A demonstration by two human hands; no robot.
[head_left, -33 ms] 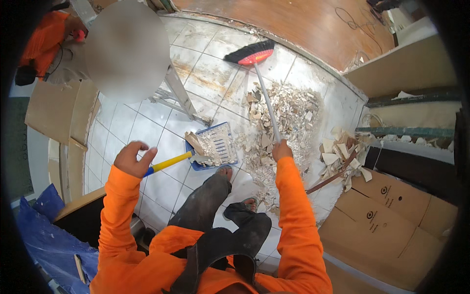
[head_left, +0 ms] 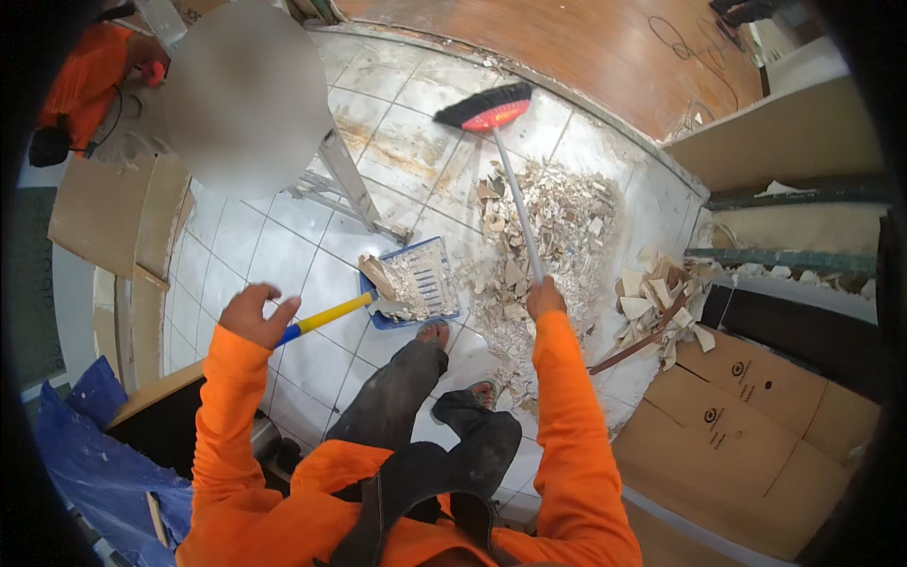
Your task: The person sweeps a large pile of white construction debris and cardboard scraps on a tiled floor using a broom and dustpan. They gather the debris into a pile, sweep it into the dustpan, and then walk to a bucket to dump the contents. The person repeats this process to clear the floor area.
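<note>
White tiled floor (head_left: pixel 283 255): rubble pile (head_left: pixel 557 227) mostly unswept; blue dustpan (head_left: pixel 416 283) part-filled, gripped by left hand (head_left: pixel 253 317); broom (head_left: pixel 510 170) gripped by right hand (head_left: pixel 545 298).

The floor (head_left: pixel 283 255) in the middle of the frame is made of white square tiles with dark joints, and it looks dusty and stained toward the top. Beyond it, at the upper right, there is a brown wooden floor (head_left: pixel 605 57) with a thin black cable (head_left: pixel 694 52) lying on it. A metal ladder (head_left: pixel 350 189) stands on the tiles at the upper centre. Flat cardboard sheets (head_left: pixel 104 217) lie along the left side. A blue plastic sheet (head_left: pixel 85 454) covers the lower left corner. Brown cardboard boxes (head_left: pixel 756 425) are at the lower right. The light is even and bright.
</note>
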